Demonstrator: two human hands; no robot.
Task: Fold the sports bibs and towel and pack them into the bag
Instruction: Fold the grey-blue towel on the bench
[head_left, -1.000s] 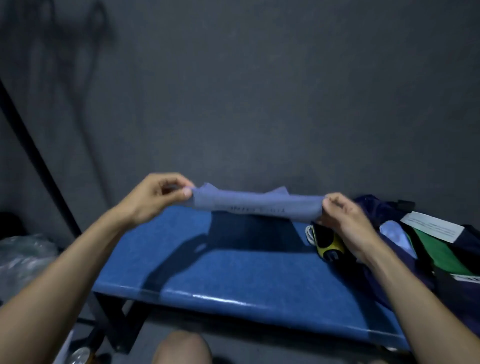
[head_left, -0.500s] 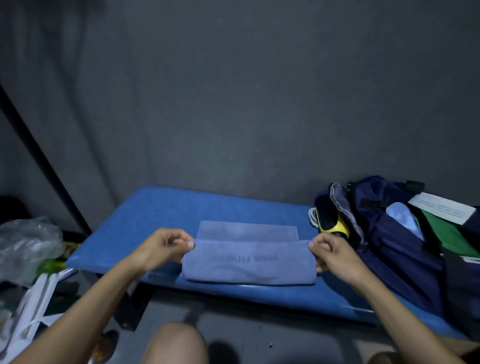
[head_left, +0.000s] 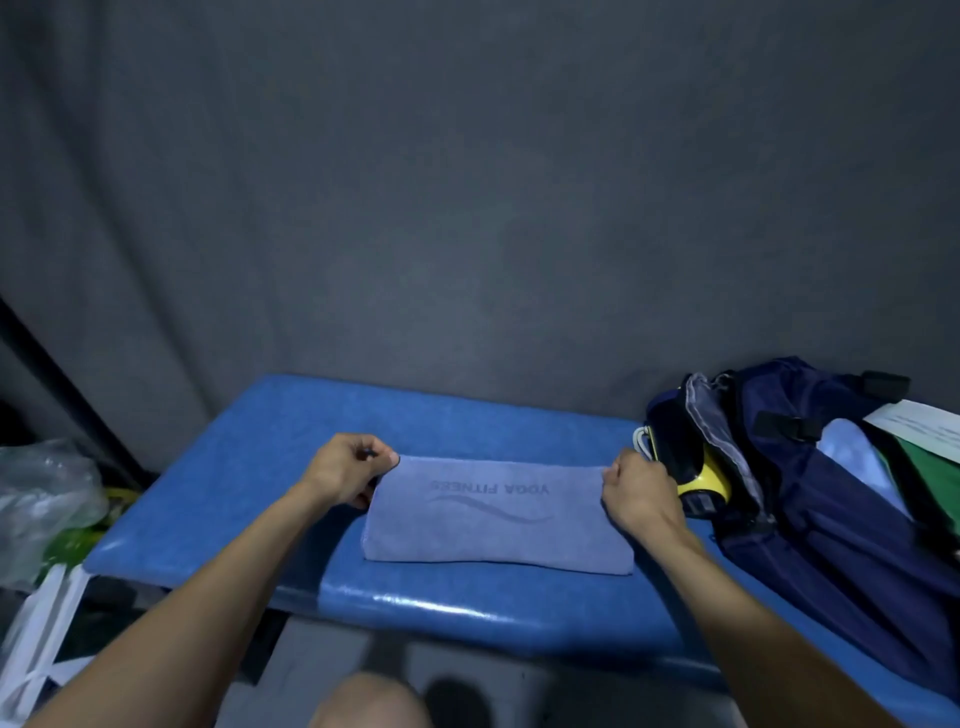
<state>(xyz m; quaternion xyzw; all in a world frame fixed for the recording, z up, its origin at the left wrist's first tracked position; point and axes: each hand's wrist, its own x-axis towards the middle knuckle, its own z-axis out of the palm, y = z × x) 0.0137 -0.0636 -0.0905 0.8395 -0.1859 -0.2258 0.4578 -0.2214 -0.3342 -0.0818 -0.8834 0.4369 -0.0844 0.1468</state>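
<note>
A lilac towel printed with upside-down lettering lies folded into a rectangle on the blue padded bench. My left hand pinches its far left corner, and my right hand pinches its far right corner. The open navy bag lies at the right end of the bench, with a pale blue cloth and a green cloth showing inside its mouth.
A yellow and black object pokes out of the bag's left pocket, close to my right hand. A white sheet of paper rests on the bag. A clear plastic bag sits left of the bench. A dark wall rises behind.
The towel was held stretched in the air, then lowered onto the bench and its top half folded forward over the lower half. Both hands moved down and away with the far edge.
</note>
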